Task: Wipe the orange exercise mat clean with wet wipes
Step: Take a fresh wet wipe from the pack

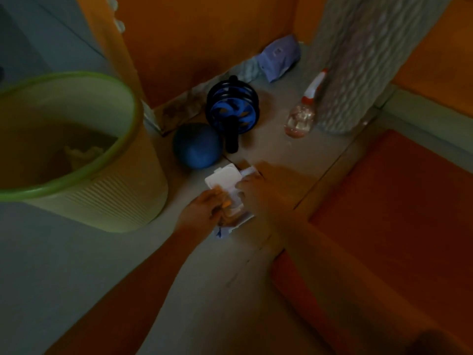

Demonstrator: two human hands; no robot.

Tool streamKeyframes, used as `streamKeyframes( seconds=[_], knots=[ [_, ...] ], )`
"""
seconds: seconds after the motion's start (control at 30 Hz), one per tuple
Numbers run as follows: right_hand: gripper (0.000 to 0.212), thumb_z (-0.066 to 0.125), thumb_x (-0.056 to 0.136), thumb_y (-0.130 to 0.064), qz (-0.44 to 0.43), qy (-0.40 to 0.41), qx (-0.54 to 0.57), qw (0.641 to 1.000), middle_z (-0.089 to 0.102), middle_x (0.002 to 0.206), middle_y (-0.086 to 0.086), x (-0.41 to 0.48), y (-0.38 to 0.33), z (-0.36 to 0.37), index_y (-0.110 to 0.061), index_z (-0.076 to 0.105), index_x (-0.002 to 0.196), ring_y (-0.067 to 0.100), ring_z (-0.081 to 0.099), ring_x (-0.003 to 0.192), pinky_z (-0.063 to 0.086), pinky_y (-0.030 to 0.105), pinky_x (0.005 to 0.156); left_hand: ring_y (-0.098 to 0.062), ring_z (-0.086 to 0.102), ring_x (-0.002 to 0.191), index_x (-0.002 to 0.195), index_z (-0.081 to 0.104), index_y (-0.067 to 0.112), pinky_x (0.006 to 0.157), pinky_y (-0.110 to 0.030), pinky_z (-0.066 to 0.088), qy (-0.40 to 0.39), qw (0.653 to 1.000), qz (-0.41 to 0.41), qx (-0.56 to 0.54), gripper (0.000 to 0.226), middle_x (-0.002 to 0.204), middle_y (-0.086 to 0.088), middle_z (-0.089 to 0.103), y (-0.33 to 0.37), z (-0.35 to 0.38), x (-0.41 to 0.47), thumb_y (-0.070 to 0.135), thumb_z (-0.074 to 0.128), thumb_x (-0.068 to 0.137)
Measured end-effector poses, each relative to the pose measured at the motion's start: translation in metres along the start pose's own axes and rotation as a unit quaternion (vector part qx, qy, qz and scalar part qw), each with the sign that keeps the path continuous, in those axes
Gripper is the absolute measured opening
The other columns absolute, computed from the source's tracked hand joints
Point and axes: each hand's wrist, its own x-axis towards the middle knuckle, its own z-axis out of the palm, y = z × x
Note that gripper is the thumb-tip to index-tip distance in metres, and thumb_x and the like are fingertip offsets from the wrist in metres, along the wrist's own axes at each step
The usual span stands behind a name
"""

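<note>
**Hands at the wipes, mat waiting**

A person crouches over a pack of wet wipes (225,179) lying on the pale floor (76,252), its white lid flipped up, in a dim corner of the room. The right hand (258,190) is clamped on the pack's right side, with the thumb laid across the top. The left hand (204,208) has its fingers bent down over the opening. In the blur I cannot tell whether they have pinched a wipe or only rest there.

The orange exercise mat (384,213) lies flat on the floor to the person's right, near the pack but not touching it. No wipe is on it, so by my reading the cleaning has yet to begin.

The likeliest slip from here is a clump. A hard tug could drag several sheets out together, or lift the whole pack if the right hand eases off.

A blue ball (197,146) sits just beside the pack's far edge, and a stray knuckle could send it rolling. An ab roller (231,106) stands behind the ball. A spray bottle (300,116) stands well apart, and a green-rimmed bin (143,180) is to the left. A lid left up would let the wipes dry.
</note>
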Motion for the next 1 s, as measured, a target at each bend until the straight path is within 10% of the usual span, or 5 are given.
streamKeyframes(
  seconds=[0.2,0.33,0.47,0.67,1.0],
  knots=[
    [0.018,0.064,0.089,-0.029,0.066,0.144,0.035,0.987,0.06,0.119,0.006,-0.021,-0.01,0.019,-0.017,0.072,0.101,0.03,0.046,0.126,0.044,0.04,0.094,-0.019,0.057,0.109,0.136,0.053,0.027,0.089,-0.022,0.038,-0.034,0.999,0.016,0.012,0.037,0.149,0.001,0.039,0.003,-0.006,-0.006,0.025,0.046,0.1],
    [0.035,0.048,0.096,-0.038,0.052,0.043,-0.024,0.997,0.048,0.134,0.007,-0.03,-0.013,0.016,-0.016,0.063,0.119,0.033,0.035,0.133,0.035,0.039,0.103,-0.02,0.055,0.114,0.134,0.054,0.024,0.096,-0.027,0.042,-0.056,0.998,0.026,0.017,0.035,0.15,0.003,0.037,0.005,-0.002,-0.015,0.025,0.045,0.101],
    [0.033,0.08,0.069,-0.04,0.032,0.071,-0.061,0.995,0.065,0.097,0.005,-0.036,-0.025,0.012,-0.016,0.071,0.089,0.029,0.062,0.097,0.049,0.041,0.091,-0.014,0.058,0.103,0.132,0.056,0.025,0.089,-0.022,0.042,-0.061,0.997,0.036,0.006,0.033,0.149,0.004,0.038,0.003,-0.001,-0.017,0.024,0.047,0.1],
    [0.033,0.045,0.098,-0.027,0.016,-0.015,-0.089,0.996,0.05,0.13,0.009,-0.014,-0.034,0.009,-0.011,0.051,0.126,0.029,0.047,0.122,0.04,0.039,0.099,-0.014,0.058,0.104,0.135,0.051,0.026,0.094,-0.026,0.044,-0.086,0.996,0.027,0.022,0.035,0.151,0.004,0.036,0.002,-0.005,-0.013,0.027,0.043,0.101],
    [0.024,0.056,0.091,-0.012,0.061,0.11,0.181,0.975,0.055,0.119,0.019,-0.039,-0.006,0.021,0.001,0.059,0.111,0.034,0.048,0.117,0.043,0.032,0.087,-0.01,0.052,0.102,0.132,0.054,0.026,0.082,-0.017,0.037,-0.076,0.997,0.025,0.017,0.034,0.145,0.006,0.042,0.001,-0.005,-0.01,0.023,0.048,0.099]
  ],
)
